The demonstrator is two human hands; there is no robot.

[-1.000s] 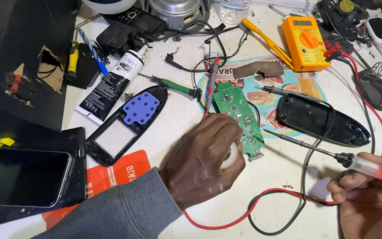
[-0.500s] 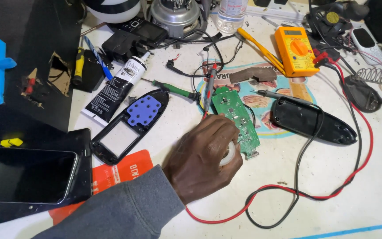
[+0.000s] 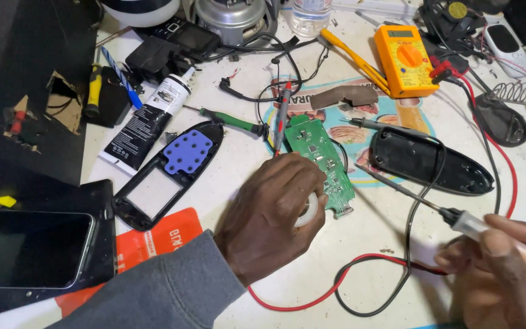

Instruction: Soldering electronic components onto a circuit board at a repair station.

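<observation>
My left hand (image 3: 272,213) rests on the white table, closed around a small white round object (image 3: 307,211), right beside the lower end of a green circuit board (image 3: 322,159). My right hand (image 3: 506,262) at the lower right grips a soldering iron (image 3: 488,233) with a clear handle; its long thin tip points up-left toward the board and ends just short of it. A black remote back shell (image 3: 427,161) lies to the right of the board. The black front shell with a blue rubber keypad (image 3: 187,152) lies to the left.
An orange multimeter (image 3: 404,60) with red and black leads sits at the back right. A green-handled screwdriver (image 3: 229,120), a black-and-white tube (image 3: 147,125), a phone (image 3: 28,247) and an orange card (image 3: 156,237) lie on the left. A red wire (image 3: 330,286) loops near the front.
My right hand with the soldering iron, out of view half a second ago, has come back in at the lower right. The left hand has stayed by the board.
</observation>
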